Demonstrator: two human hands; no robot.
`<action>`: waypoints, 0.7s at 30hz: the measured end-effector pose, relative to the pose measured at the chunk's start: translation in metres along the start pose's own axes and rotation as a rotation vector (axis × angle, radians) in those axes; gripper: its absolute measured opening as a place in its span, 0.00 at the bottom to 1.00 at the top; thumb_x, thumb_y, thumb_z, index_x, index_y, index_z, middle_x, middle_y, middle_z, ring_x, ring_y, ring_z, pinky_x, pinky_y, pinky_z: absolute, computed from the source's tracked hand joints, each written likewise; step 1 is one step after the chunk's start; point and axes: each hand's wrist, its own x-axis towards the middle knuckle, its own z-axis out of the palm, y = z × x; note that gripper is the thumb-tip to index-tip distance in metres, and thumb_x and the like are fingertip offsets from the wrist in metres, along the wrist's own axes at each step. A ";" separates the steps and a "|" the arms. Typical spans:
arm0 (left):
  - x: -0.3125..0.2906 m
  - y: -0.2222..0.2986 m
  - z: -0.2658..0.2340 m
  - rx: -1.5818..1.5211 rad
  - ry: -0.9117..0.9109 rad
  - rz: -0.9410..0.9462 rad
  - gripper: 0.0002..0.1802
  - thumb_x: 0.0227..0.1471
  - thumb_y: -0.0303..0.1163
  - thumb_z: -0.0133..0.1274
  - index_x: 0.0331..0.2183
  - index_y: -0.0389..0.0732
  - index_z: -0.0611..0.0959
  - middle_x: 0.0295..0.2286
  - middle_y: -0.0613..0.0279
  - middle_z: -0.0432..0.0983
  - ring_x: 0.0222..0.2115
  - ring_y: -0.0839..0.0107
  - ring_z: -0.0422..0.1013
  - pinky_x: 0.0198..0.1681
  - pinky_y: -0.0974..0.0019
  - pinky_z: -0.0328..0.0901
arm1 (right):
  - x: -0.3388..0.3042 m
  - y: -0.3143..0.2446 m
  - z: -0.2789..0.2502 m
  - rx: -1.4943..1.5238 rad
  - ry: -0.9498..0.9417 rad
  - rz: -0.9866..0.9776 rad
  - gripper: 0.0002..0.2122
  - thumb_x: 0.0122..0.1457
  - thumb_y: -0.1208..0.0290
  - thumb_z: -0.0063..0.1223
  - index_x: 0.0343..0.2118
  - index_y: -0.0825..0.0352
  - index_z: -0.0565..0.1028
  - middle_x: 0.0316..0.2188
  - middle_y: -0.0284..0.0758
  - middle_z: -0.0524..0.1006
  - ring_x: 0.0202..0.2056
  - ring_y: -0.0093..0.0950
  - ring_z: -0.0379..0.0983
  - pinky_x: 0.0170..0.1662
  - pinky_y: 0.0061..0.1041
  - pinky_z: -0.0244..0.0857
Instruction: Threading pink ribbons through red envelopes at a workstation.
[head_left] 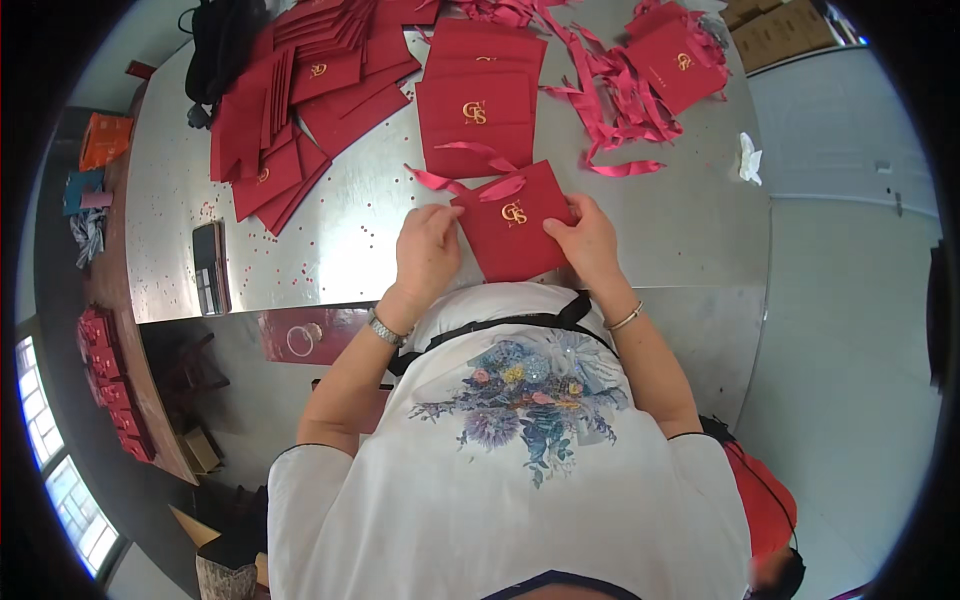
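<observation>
A flat red paper gift bag [512,245] with a gold emblem lies close to my body at the table's front edge. A pink-red ribbon [505,188] crosses its upper edge, with loose ends trailing to the left. My right hand [588,240] grips the bag's right side, thumb on the front and fingers tucked behind. At the left edge, near the upper corner, my left hand [428,245] is closed in a pinch; its fingertips meet the bag, and whether they also catch a bit of ribbon is hidden.
Just beyond lies a stack of red bags [475,100]. More fanned bags [320,85] cover the far left, near a black cloth [222,50]. Tangled ribbons [610,90] and a beribboned bag [680,65] sit far right. A phone [210,268] and a crumpled tissue [749,158] lie near opposite edges.
</observation>
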 end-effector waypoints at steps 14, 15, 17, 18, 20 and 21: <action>0.000 0.003 -0.024 -0.328 0.140 -0.280 0.11 0.50 0.19 0.48 0.37 0.36 0.80 0.32 0.58 0.77 0.33 0.72 0.72 0.37 0.70 0.66 | -0.019 -0.095 -0.038 -0.067 0.059 -0.737 0.16 0.49 0.71 0.59 0.42 0.70 0.73 0.34 0.43 0.75 0.34 0.36 0.75 0.38 0.30 0.69; 0.004 -0.002 -0.027 -0.356 0.212 -0.285 0.11 0.51 0.20 0.47 0.38 0.35 0.80 0.33 0.59 0.77 0.33 0.73 0.72 0.37 0.70 0.66 | -0.019 -0.094 -0.024 0.098 -0.148 -0.583 0.16 0.50 0.70 0.58 0.42 0.70 0.74 0.33 0.42 0.75 0.34 0.36 0.74 0.39 0.31 0.69; 0.008 -0.007 -0.033 -0.409 0.290 -0.350 0.12 0.52 0.20 0.46 0.39 0.35 0.79 0.35 0.60 0.77 0.33 0.73 0.71 0.36 0.72 0.66 | -0.005 -0.084 -0.013 0.230 -0.236 -0.387 0.17 0.51 0.68 0.58 0.42 0.69 0.74 0.33 0.42 0.76 0.35 0.38 0.74 0.40 0.30 0.68; 0.010 -0.005 -0.039 -0.372 0.305 -0.366 0.12 0.52 0.20 0.47 0.39 0.36 0.79 0.36 0.60 0.77 0.32 0.73 0.71 0.36 0.72 0.66 | 0.015 -0.065 -0.009 0.163 -0.036 -0.358 0.17 0.51 0.67 0.58 0.42 0.70 0.74 0.33 0.43 0.76 0.35 0.39 0.73 0.40 0.31 0.68; 0.012 0.002 -0.044 -0.249 0.275 -0.247 0.12 0.50 0.19 0.47 0.38 0.37 0.80 0.35 0.60 0.76 0.31 0.72 0.71 0.35 0.72 0.65 | 0.062 -0.027 -0.013 -0.131 0.278 -0.296 0.17 0.51 0.66 0.58 0.41 0.70 0.73 0.34 0.45 0.75 0.36 0.41 0.73 0.40 0.34 0.68; 0.012 0.005 -0.041 -0.222 0.260 -0.176 0.12 0.49 0.18 0.48 0.37 0.37 0.80 0.35 0.60 0.76 0.31 0.72 0.71 0.35 0.72 0.65 | 0.077 -0.012 -0.019 -0.358 0.395 -0.257 0.17 0.51 0.65 0.58 0.40 0.69 0.73 0.35 0.46 0.75 0.36 0.42 0.73 0.39 0.37 0.68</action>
